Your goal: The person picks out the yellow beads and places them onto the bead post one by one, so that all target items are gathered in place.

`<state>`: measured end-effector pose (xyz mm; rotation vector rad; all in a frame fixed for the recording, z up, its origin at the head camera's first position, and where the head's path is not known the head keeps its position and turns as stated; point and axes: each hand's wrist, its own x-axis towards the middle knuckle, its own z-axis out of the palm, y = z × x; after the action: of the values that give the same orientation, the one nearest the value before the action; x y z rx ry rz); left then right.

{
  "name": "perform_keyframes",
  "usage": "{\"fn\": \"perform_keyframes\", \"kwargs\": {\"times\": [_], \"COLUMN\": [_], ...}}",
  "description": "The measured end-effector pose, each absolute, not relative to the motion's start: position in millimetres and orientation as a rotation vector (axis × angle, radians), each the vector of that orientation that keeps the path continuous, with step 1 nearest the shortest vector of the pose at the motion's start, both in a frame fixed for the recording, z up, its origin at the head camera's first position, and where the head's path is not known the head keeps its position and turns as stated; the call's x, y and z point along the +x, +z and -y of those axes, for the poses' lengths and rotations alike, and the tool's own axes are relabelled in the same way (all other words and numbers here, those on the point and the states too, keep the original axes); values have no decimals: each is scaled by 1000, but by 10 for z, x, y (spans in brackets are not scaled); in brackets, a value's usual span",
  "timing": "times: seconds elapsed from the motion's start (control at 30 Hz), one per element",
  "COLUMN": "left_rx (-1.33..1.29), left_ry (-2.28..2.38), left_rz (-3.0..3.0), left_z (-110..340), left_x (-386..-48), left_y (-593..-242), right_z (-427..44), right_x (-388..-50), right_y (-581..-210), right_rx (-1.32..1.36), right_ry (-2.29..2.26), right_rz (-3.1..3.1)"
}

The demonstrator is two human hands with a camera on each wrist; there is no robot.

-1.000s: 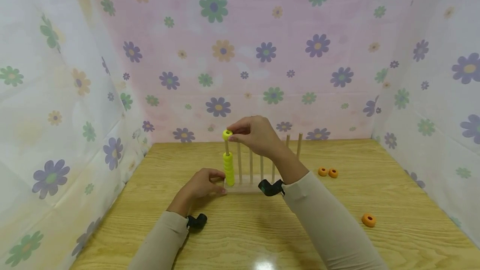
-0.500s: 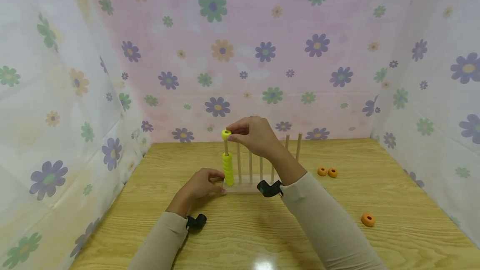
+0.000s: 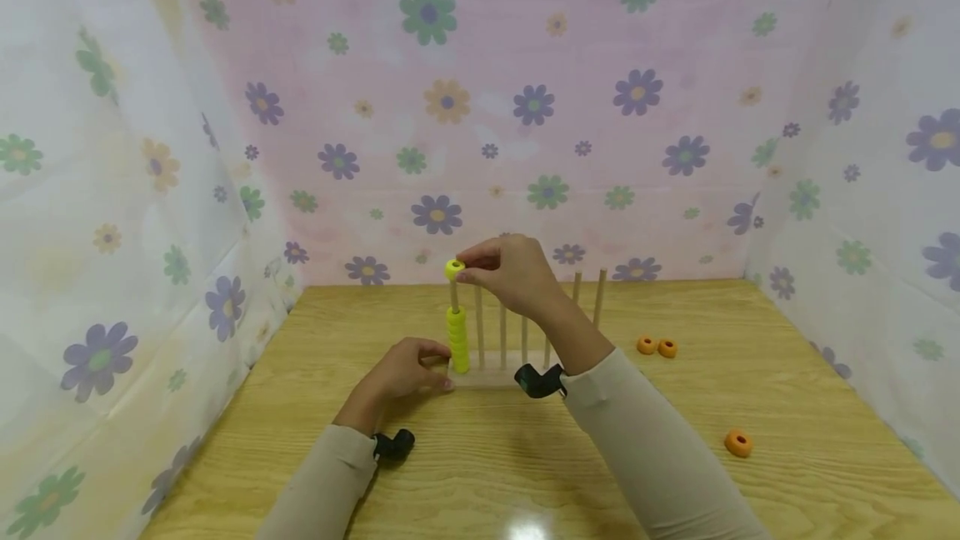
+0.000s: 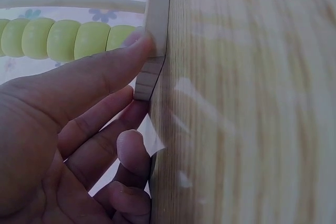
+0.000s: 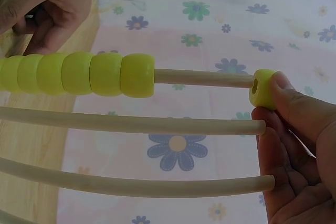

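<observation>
A wooden peg rack has a pale base (image 3: 491, 377) and a row of upright wooden pegs. Several yellow beads (image 3: 457, 342) are stacked on its leftmost peg. My right hand (image 3: 517, 277) pinches one more yellow bead (image 5: 261, 90) between thumb and fingers. In the right wrist view, this bead sits at the tip of that peg, its hole meeting the peg's end, with bare peg below. My left hand (image 3: 405, 369) holds the left end of the base, its thumb on the near face and fingers around the end; the left wrist view shows the base end (image 4: 157, 22) close up.
Two orange beads (image 3: 647, 346) lie together to the right of the rack. Another orange bead (image 3: 738, 442) is nearer, at the right of the wood-grain table (image 3: 480, 473). Flower-patterned cloth (image 3: 480, 65) encloses the back and both sides.
</observation>
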<state>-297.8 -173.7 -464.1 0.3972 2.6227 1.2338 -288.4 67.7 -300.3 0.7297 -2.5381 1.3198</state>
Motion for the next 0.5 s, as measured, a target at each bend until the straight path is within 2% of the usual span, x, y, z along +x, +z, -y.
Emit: {"fn": "perform_keyframes", "kwargs": {"times": [0.5], "left_rx": [373], "left_ry": [1247], "left_rz": [-2601], "left_z": [1726], "left_x": [-2976], "left_y": [-4626], "right_z": [-656], "right_x": [-2884], "right_y": [-3014], "right_rx": [690], "right_ry": [1347], "right_rz": [2534]}}
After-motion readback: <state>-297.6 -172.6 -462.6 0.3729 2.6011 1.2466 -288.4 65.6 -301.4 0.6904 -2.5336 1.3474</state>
